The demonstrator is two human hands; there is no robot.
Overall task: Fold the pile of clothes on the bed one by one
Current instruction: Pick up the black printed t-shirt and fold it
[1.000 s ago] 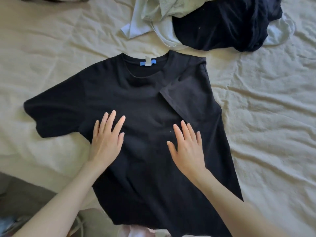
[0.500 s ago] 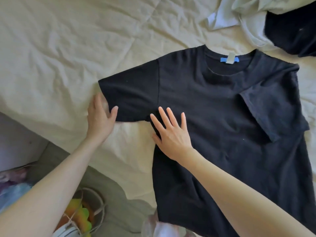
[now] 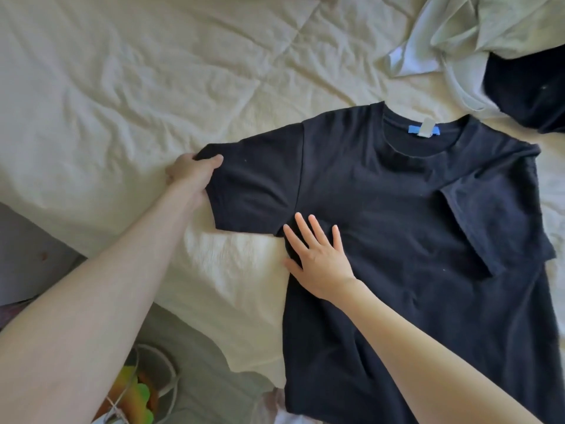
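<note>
We see one black T-shirt (image 3: 412, 224) spread face up on the cream bed (image 3: 137, 87), collar toward the far side, with one blue neck label (image 3: 420, 130) showing inside the collar. The shirt has two sleeves: the one on our right (image 3: 495, 221) is already folded in over the chest, and the one on our left (image 3: 256, 185) lies extended flat on the bed. Two bare hands are in view. Our left hand (image 3: 191, 174) grips the cuff of the extended sleeve, thumb on top of the fabric and fingers tucked beneath it. Our right hand (image 3: 318, 255) rests flat on the shirt body just below that sleeve's armpit, fingers straight and spread, holding nothing. At the far right corner sits one pile (image 3: 489, 47) of unfolded clothes; we count at least two pale garments and one dark one, though the overlap makes an exact count uncertain. Below the bed edge, at lower left, one white-rimmed basket (image 3: 153, 381) holds colourful items too blurred to identify.
</note>
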